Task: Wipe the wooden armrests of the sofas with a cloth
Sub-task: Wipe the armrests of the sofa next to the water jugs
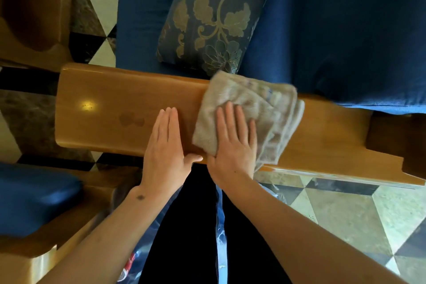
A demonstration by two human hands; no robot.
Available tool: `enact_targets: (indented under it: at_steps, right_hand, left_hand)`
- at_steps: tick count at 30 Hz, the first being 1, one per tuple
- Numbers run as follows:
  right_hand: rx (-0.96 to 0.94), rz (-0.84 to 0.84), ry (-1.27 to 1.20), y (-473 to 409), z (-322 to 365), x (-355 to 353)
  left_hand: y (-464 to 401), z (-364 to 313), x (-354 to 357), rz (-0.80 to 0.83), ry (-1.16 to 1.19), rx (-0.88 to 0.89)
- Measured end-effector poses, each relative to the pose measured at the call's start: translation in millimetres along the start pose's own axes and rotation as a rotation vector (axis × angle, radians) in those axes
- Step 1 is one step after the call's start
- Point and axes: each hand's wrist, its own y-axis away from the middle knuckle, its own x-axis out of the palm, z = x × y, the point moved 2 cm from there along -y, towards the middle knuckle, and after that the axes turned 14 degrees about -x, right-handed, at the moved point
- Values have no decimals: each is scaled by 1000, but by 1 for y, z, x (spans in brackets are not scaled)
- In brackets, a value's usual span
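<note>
A broad, glossy wooden armrest (110, 108) runs across the middle of the head view. A folded beige cloth (260, 104) lies on its middle part. My right hand (232, 143) lies flat on the cloth's near left part, fingers spread, pressing it to the wood. My left hand (164, 145) rests flat on the bare wood just left of the cloth, fingers together, holding nothing. A small dark smudge (131, 120) shows on the wood left of my left hand.
Behind the armrest is a blue sofa seat (345, 30) with a blue and gold patterned cushion (212, 14). A second wooden sofa with a blue seat (34, 198) stands at the lower left. The tiled floor (345, 210) shows at the right.
</note>
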Motion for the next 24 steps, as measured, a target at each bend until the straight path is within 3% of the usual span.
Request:
enact_targets:
  at_steps: [7,10,12,15,21,24]
  right_hand:
    - [-709,107,-10,9,-47,-6]
    - [-777,115,11,20,-84,-14]
    - [-644,81,57,33,-107,-19]
    - [-273,13,75,52,-115,-20]
    - [678,-274,-203,3,-13,-15]
    - [759,-241,-301,-30,30,-9]
  left_hand:
    - [2,3,-3,14,-10,55]
    - [3,1,-7,39,-56,75]
    - [3,-2,-9,35,-76,76]
    - [1,-6,-9,32,-123,60]
    - [-1,-5,1,18,-108,-77]
    - [-2,-1,0,-2,-69,-100]
